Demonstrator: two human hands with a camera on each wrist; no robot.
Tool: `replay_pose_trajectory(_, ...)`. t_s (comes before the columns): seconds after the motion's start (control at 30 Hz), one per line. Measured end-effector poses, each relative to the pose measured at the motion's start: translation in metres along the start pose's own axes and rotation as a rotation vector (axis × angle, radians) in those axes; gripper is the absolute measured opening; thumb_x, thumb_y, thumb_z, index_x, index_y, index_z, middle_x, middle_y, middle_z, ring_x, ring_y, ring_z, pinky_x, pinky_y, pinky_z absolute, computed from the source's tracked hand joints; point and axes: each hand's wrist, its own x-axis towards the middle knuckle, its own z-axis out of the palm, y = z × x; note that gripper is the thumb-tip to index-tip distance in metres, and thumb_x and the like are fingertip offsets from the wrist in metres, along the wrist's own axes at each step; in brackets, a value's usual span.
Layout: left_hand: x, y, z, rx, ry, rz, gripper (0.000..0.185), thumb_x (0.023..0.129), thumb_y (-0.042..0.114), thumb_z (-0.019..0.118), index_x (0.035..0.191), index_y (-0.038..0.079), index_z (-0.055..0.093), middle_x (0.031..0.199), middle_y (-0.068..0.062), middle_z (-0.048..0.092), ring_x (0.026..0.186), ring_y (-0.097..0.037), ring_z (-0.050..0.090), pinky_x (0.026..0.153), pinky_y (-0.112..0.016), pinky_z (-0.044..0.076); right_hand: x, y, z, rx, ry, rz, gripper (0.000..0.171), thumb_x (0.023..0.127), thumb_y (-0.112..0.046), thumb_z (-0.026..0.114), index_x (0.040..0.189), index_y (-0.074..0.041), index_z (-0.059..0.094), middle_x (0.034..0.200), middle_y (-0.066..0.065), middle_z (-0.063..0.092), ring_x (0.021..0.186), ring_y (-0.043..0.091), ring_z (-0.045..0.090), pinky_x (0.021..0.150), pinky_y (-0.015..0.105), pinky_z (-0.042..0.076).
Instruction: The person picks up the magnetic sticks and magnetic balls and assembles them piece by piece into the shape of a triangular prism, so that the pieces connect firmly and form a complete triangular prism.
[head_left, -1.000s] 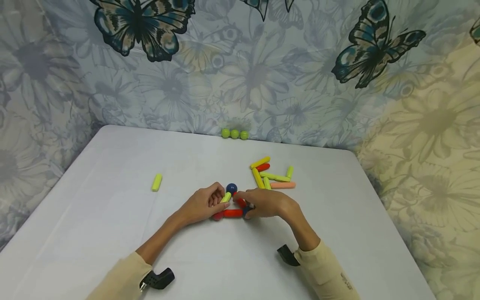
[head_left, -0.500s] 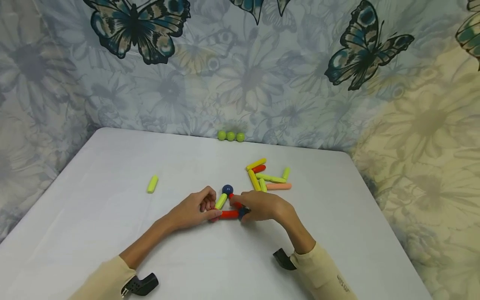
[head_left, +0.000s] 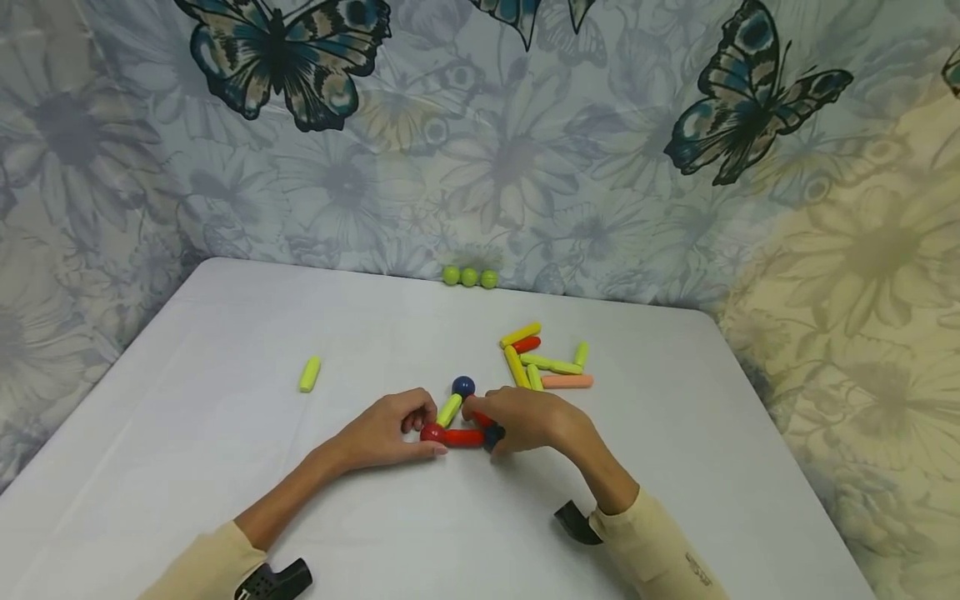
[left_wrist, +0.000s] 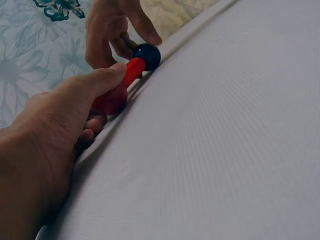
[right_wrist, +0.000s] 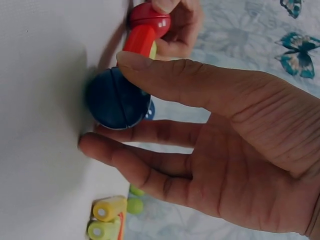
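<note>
Near the middle of the white table [head_left: 225, 467], our left hand [head_left: 382, 437] pinches the red ball [head_left: 432, 432] and our right hand [head_left: 525, 417] curls around the dark blue ball [right_wrist: 116, 100], each capping the red rod [head_left: 465, 437]. The pieces look light, rigid and smooth; we judge the balls the surest grip, since the joints may pull apart.

A white table [head_left: 225, 467] stands against a floral fabric backdrop [head_left: 525, 150] printed with butterflies.
</note>
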Motion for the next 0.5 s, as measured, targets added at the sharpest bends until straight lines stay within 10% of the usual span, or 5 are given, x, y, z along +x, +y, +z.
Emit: replay_pose_trajectory(0.5, -0.0001, -0.0007, -0.0019, 0.002, -0.008, 0.014, 0.034, 0.087, 0.037, 0.085, 0.105, 0.023, 0.060, 0.086, 0.009, 0.056, 0.077, -0.001, 0.051, 0.067, -0.017, 0.047, 0.0003, 0.0015, -0.0006, 0.033, 0.030, 0.001, 0.053, 0.083, -0.021, 0.090, 0.126, -0.023, 0.059, 0.095, -0.004, 0.062, 0.091, 0.013, 0.053, 0.076, 0.028, 0.047)
